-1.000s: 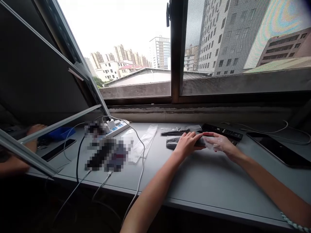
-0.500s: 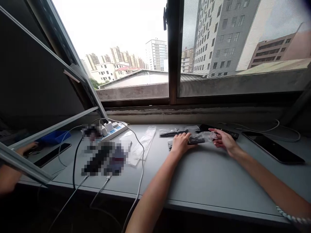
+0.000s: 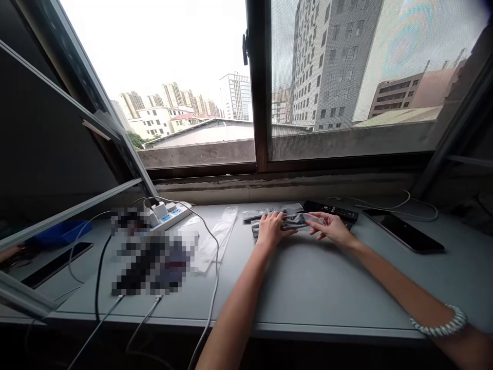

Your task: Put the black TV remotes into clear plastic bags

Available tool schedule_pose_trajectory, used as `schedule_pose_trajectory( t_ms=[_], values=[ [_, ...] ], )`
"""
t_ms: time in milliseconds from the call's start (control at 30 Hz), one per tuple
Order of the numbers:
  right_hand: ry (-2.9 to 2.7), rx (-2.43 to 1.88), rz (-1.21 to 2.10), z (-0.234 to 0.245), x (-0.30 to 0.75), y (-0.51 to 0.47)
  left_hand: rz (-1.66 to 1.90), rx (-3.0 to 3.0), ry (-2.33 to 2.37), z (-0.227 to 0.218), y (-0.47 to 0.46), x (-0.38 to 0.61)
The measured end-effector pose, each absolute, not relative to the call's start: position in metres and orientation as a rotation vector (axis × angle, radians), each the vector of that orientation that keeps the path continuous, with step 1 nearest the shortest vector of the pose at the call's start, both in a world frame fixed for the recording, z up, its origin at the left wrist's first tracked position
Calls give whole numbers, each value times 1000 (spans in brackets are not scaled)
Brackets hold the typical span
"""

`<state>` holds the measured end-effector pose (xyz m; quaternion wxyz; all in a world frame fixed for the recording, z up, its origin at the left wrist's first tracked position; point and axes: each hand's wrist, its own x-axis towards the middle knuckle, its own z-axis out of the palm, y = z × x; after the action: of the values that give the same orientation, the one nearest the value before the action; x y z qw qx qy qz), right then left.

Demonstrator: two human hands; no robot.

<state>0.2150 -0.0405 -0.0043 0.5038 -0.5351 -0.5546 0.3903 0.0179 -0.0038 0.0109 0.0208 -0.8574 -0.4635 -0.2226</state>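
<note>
A long black object in a clear plastic bag (image 3: 293,222) lies crosswise on the table. My left hand (image 3: 270,229) is over its left part, fingers bent across the top and thumb along the near side. My right hand (image 3: 330,228) pinches the loose right end of the bag between thumb and fingers. Just behind lies a second bagged black object (image 3: 252,215), partly covered by my left fingers. Beyond my right hand is a black remote control (image 3: 339,211) with rows of buttons. Another dark edge shows under my right hand, mostly hidden.
A flat transparent plastic bag (image 3: 217,239) lies left of my hands. Farther left are a power strip (image 3: 173,218), cables and blurred-out items. A black tablet or phone (image 3: 402,230) lies at right. At far left, beyond a metal frame, are a blue tray (image 3: 63,233) and another person's hand.
My right hand has moved closer to my left, still pinching the bag's end. The camera view has shifted, so more of the table's right side shows.
</note>
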Motion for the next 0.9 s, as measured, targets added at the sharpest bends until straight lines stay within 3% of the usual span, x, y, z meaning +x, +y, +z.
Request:
schedule_pose_trajectory(
  t_ms=[233,900],
  values=[
    [-1278,-1262,913,0,213,-41,-680,-2620,-1548,8,3,10],
    [-1348,-1512,350,3,233,-38,-667,-2433,-1934,-1,7,2]
  ],
)
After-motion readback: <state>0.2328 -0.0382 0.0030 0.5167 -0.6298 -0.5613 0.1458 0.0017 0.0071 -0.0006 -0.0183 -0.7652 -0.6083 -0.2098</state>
